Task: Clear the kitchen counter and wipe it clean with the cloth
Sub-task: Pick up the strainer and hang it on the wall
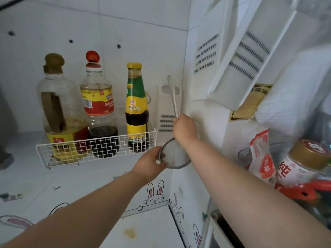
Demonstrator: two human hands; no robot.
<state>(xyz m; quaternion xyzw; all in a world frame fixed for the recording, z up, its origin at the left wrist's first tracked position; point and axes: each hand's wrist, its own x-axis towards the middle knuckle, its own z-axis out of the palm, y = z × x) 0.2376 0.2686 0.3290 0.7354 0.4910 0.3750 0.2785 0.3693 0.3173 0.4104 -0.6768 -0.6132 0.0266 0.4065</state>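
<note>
A small metal mesh strainer (174, 159) with a long thin handle hangs upright in the corner of the counter. My left hand (149, 164) grips its round rim from the left. My right hand (184, 127) is closed around the handle just above the bowl. The handle reaches up in front of a white grater (165, 108) that leans against the wall. The counter (80, 185) has a white covering with rabbit drawings and a yellowish stain (130, 233) near the front. No cloth is in view.
A white wire basket (71, 154) at the back holds three sauce bottles: an oil bottle (59, 108), a dark sauce bottle (98, 106) and a green-labelled bottle (137, 108). White slicers (238, 56) hang on the right wall. A jar (302, 161) and packets crowd the right.
</note>
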